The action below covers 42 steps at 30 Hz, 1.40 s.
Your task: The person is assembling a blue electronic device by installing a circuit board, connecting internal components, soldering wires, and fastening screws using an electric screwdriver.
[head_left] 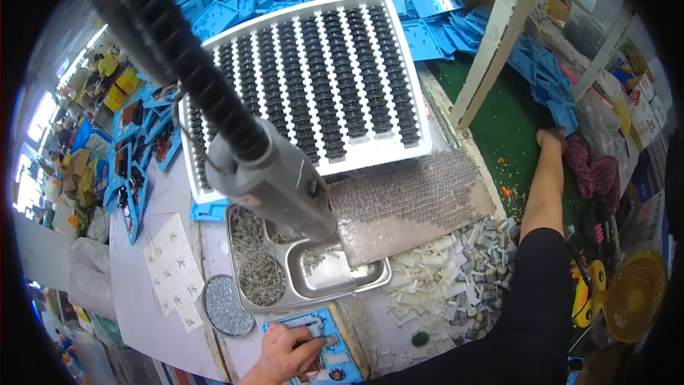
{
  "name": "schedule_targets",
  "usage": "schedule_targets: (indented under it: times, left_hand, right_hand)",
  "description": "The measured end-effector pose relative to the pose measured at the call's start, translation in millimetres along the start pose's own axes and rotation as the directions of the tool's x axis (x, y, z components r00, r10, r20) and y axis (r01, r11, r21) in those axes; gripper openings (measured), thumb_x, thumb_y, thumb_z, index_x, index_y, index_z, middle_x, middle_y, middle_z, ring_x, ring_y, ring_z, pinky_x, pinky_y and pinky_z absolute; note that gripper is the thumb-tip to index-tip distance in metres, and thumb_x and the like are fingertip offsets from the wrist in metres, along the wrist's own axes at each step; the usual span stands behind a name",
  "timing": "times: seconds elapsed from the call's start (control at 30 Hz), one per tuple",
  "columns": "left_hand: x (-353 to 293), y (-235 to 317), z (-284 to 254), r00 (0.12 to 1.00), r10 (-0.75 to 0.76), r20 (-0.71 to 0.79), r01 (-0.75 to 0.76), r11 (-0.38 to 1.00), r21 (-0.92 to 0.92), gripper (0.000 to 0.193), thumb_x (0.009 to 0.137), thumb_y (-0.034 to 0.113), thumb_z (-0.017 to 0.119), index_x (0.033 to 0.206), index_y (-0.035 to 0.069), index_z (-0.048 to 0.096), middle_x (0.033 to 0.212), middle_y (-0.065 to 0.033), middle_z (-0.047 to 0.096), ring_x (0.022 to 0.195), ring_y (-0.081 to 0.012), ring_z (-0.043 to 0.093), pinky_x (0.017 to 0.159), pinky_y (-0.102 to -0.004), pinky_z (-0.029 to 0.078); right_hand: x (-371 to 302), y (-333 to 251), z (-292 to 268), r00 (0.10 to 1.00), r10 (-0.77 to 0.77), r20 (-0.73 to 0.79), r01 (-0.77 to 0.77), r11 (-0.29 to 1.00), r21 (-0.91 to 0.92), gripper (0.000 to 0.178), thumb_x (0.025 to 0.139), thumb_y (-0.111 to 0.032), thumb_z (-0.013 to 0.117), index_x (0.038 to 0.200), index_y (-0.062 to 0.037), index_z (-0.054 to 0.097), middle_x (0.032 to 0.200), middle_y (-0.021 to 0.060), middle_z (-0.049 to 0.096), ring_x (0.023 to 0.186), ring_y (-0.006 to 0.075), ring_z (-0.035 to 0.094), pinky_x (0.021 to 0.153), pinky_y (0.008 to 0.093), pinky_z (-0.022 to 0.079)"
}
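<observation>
At the near edge of the table, my left hand (288, 351) rests with bent fingers on a blue plastic casing (340, 368). Small parts and what look like thin wires sit inside that casing, beside a tan edge. My right arm stretches far out to the right. There my right hand (551, 140) is closed at the lower end of a blue plastic panel (563, 115), one of several stacked panels; its fingers are partly hidden. A grey tool or nozzle (285, 189) on a black ribbed hose hangs over the middle of the table.
Behind the tool stands a white tray (422, 148) with rows of black parts. A metal compartment tray (285, 301) holds small metal pieces, next to a perforated plate (413, 207). A round dish (228, 305) and loose white and grey pieces (445, 278) lie nearby. A post (491, 50) rises right.
</observation>
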<state>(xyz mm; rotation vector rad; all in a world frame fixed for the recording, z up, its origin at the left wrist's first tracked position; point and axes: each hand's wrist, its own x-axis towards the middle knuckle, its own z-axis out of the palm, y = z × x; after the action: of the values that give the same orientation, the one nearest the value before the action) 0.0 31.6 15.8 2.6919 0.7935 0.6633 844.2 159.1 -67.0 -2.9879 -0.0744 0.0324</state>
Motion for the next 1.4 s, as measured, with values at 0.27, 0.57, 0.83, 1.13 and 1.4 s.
schedule_targets:
  times: [0.27,0.57,0.83,1.13,1.4]
  left_hand:
    - [4,-1,-2,0.998,0.037,-0.053,-0.036,0.999,0.01,0.03,0.066,0.013,0.085,0.091,0.017,0.069,0.099,-0.0036,0.063,0.073,-0.0235,0.056,0.064,-0.0382,0.043]
    - [14,-8,-11,0.994,0.111,0.025,-0.111,0.994,0.01,0.019,0.078,0.014,0.073,0.095,0.01,0.065,0.109,-0.0122,0.065,0.092,-0.0342,0.066,0.078,-0.0455,0.053]
    - [25,-12,-8,0.999,0.035,0.029,-0.034,0.998,-0.05,0.021,0.082,0.01,0.068,0.099,0.004,0.059,0.105,-0.0137,0.057,0.08,-0.033,0.068,0.067,-0.0438,0.056]
    - [0,5,-24,0.965,-0.258,0.045,0.248,0.842,-0.479,0.032,0.085,0.011,0.074,0.113,0.003,0.062,0.114,-0.0116,0.063,0.091,-0.0284,0.067,0.076,-0.0383,0.056]
    - [-20,17,-61,0.665,-0.698,0.267,0.078,-0.29,-0.954,0.055,0.1,0.025,0.062,0.139,-0.011,0.045,0.129,-0.0243,0.063,0.117,-0.0349,0.066,0.096,-0.0471,0.059]
  right_hand:
    - [-61,-40,-72,0.802,-0.56,-0.21,0.506,0.823,-0.26,0.029,0.097,-0.014,0.053,0.099,-0.0052,0.08,0.125,0.0231,0.069,0.111,0.0368,0.07,0.088,0.0472,0.058]
    - [-93,-32,-206,0.734,-0.54,-0.411,0.543,0.831,-0.121,0.032,0.097,-0.016,0.052,0.121,-0.0014,0.069,0.127,0.025,0.067,0.117,0.0416,0.066,0.096,0.0521,0.054]
    - [-197,83,-317,0.325,-0.945,-0.047,0.928,0.309,0.207,0.038,0.091,-0.017,0.063,0.12,0.007,0.065,0.108,0.0104,0.07,0.098,0.0197,0.066,0.088,0.0343,0.051]
    - [-564,173,-202,0.265,-0.902,-0.341,0.694,-0.067,0.716,0.014,0.088,0.005,0.072,0.094,-0.0044,0.063,0.087,-0.0067,0.056,0.068,-0.0003,0.045,0.057,0.0166,0.033]
    - [-655,107,-145,-0.319,-0.792,-0.521,0.586,-0.597,0.548,0.044,0.078,-0.004,0.079,0.12,-0.0056,0.066,0.109,0.0104,0.068,0.078,0.0212,0.066,0.062,0.0283,0.053]
